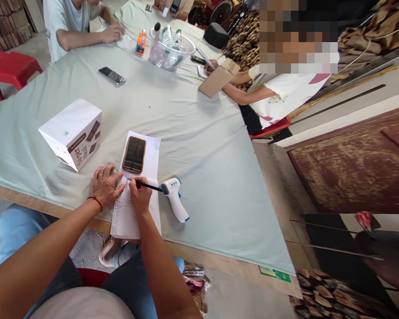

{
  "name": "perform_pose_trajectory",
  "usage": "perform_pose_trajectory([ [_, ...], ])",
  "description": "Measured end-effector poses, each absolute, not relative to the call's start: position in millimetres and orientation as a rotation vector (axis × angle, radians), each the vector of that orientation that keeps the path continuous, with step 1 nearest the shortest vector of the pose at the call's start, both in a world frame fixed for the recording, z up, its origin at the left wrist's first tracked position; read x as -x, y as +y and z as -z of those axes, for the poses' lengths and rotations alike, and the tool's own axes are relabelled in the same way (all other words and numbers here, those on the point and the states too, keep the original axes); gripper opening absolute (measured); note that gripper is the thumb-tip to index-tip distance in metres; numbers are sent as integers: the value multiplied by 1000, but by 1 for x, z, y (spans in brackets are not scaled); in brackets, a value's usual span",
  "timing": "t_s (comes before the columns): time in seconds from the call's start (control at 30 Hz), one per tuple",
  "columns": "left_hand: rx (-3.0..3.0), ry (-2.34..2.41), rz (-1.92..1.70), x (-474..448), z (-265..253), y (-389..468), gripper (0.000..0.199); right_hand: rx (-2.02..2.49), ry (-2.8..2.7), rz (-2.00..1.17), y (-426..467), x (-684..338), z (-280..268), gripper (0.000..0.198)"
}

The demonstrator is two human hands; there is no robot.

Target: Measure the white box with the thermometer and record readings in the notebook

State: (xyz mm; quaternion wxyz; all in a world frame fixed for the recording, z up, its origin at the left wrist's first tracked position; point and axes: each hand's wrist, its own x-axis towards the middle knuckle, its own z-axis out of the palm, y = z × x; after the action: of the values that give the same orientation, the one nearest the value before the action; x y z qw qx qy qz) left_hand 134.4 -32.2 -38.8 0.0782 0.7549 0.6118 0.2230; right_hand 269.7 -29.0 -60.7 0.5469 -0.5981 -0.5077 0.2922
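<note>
An open notebook [124,223] with handwriting on its lower page lies at the table's near edge. My right hand [140,197] grips a black pen [149,186], its tip at the top of the written page. My left hand [106,188] rests beside it, fingers spread, fingertips touching the notebook's left edge. On the upper page sits a dark, phone-shaped device with a panelled face and orange-brown rim [134,154]. Just right of the notebook lies a white and blue infrared thermometer [176,201], close to the pen's back end. A white printed box [69,128] stands up and left of my left hand.
Across the cloth-covered table [213,190] are a phone [111,75], an orange tape dispenser [141,42] and a clear plastic basket [168,62] holding bottles. At the right, a person holds a pen near a cardboard piece [217,79]. Other people sit at the far side.
</note>
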Motion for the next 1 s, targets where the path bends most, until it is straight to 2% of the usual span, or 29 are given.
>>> perform_pose_trajectory([
  [0.63, -2274, 1821, -652, -133, 37, -32, 32, 1434, -1154, -669, -31, -270, 61, 20],
  [0.83, -2290, 1828, -651, -132, 39, -33, 33, 1361, -1187, -451, -32, -272, 54, 21],
  [1.0, -2258, 1829, -708, -129, 42, -29, 31, 1369, -1555, -226, -36, -295, 43, 26],
])
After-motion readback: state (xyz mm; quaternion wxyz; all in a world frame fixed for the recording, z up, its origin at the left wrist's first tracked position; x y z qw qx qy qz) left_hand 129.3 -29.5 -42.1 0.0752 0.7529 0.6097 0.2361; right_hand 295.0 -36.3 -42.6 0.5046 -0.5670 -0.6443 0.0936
